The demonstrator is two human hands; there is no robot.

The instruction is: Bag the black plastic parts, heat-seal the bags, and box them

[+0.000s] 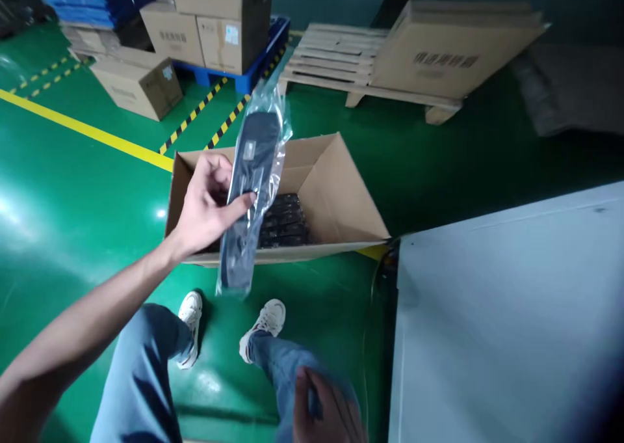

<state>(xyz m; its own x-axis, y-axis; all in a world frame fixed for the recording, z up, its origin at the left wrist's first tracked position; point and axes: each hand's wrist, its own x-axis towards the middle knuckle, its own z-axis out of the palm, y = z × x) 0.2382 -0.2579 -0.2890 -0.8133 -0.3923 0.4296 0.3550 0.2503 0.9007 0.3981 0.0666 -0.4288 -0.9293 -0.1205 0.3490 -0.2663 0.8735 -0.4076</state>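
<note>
My left hand (210,203) is closed around a long dark flat item sealed in a clear plastic bag (249,189), held up over an open cardboard box (336,196) on the green floor. More dark bagged items (285,220) lie stacked in the bottom of that box. My right hand (327,409) hangs low at the bottom edge, blurred, with its fingers stretched downward and nothing in them. My legs in jeans and white sneakers (266,322) stand just in front of the box.
A grey tabletop (507,326) fills the lower right. Behind the box are a wooden pallet (336,59) with a large flat carton (453,49) leaning on it, stacked cartons (214,20) on a blue pallet, a loose carton (139,82), and yellow floor lines (88,131).
</note>
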